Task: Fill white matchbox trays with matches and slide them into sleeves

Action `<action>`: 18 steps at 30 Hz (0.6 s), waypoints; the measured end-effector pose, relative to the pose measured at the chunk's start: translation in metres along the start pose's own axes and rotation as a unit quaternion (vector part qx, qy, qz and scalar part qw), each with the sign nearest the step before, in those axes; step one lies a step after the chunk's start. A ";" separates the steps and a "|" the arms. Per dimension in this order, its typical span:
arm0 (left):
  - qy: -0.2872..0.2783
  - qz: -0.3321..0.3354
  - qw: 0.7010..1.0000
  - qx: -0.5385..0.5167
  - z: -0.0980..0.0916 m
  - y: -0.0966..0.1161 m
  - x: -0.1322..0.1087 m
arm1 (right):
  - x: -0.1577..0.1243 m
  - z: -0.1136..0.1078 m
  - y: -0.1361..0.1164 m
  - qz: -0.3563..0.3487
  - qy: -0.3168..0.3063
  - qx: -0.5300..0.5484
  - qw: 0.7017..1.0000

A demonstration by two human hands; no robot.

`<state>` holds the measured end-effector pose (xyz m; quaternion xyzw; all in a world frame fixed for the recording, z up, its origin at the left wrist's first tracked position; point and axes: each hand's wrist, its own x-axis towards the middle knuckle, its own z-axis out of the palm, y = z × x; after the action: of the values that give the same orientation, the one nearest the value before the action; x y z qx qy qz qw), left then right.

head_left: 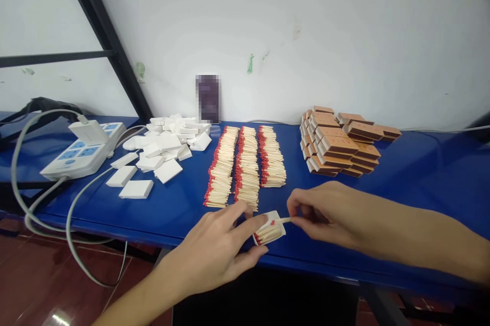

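The small white tray (274, 215) sits near the front edge of the blue table (421, 178), gripped between the thumb and fingers of the left hand (220, 244); whether its base touches the tabletop cannot be told. Inside it lies a layer of loose matches (269, 234), red heads toward the left hand. Just right of the tray, the right hand (316, 211) has thumb and forefinger closed on a few pinched matches (284, 220), their heads over the tray's opening.

Straight beyond the tray, the left row (222, 168), middle row (247, 163) and right row (273, 157) of matches run away from it, the middle one ending very near the left fingertips. Farther off, left of the tray, is a loose heap of white trays (164, 142), with a white power strip (88, 155) past it; right of the tray and beyond it stands a stack of brown boxes (337, 142).

The likeliest trouble is a spill: the tray is shallow and close to the table edge, so a tilt from an uneven left grip could send matches to the floor. The pinched matches could fan out or catch on the rim if the fingertips loosen — or land crosswise over the others. A left knuckle brushing the middle row could also scatter its near end.
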<state>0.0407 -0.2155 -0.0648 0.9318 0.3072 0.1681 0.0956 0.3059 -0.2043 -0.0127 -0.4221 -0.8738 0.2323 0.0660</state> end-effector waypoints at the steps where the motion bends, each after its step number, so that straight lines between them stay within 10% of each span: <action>1: -0.004 -0.002 1.000 -0.003 -0.001 0.000 0.000 | 0.000 0.003 -0.006 -0.003 -0.010 -0.007 1.000; 9: -0.026 -0.010 0.999 -0.024 -0.003 0.000 0.001 | 0.007 0.029 -0.017 -0.054 -0.016 -0.092 0.994; 18: -0.046 -0.003 0.999 -0.009 -0.005 0.000 0.000 | 0.010 0.000 -0.013 -0.014 0.039 -0.091 0.995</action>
<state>0.0394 -0.2151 -0.0600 0.9365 0.3040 0.1280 0.1187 0.2909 -0.2034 -0.0073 -0.4229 -0.8939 0.1341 0.0649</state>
